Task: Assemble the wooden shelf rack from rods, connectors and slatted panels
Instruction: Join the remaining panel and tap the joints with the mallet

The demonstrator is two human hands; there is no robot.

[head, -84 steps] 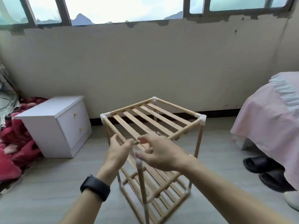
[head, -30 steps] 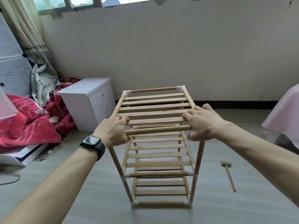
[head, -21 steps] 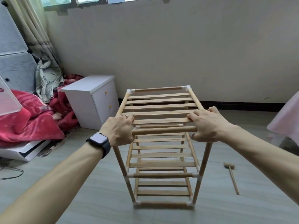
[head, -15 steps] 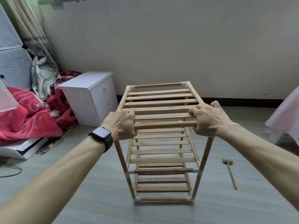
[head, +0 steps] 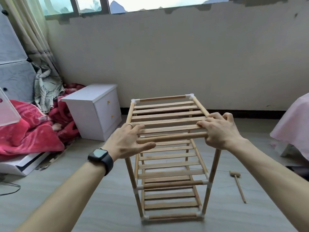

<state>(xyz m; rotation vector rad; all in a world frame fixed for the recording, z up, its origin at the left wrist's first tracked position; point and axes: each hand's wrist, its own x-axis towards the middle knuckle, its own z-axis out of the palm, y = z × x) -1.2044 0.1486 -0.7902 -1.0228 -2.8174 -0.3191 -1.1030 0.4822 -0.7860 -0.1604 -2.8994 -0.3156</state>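
Note:
The wooden shelf rack (head: 168, 174) stands upright on the floor in front of me, with three slatted tiers, round rods and white corner connectors (head: 191, 95). My right hand (head: 219, 131) grips the near right corner of the top tier, fingers curled over the slats and thumb under the front rod (head: 173, 137). My left hand (head: 128, 141) is at the near left corner with fingers spread and straight, thumb lying under the front rod and fingertips touching the slats.
A small wooden mallet (head: 237, 183) lies on the floor right of the rack. A white bedside cabinet (head: 95, 111) stands to the left, red blankets (head: 31, 129) beyond it. A pink-covered bed (head: 294, 124) fills the right edge. A wall runs behind.
My left hand has let go of the near left corner and its fingers have spread open. My right hand keeps its grip. The rack stays upright in place.

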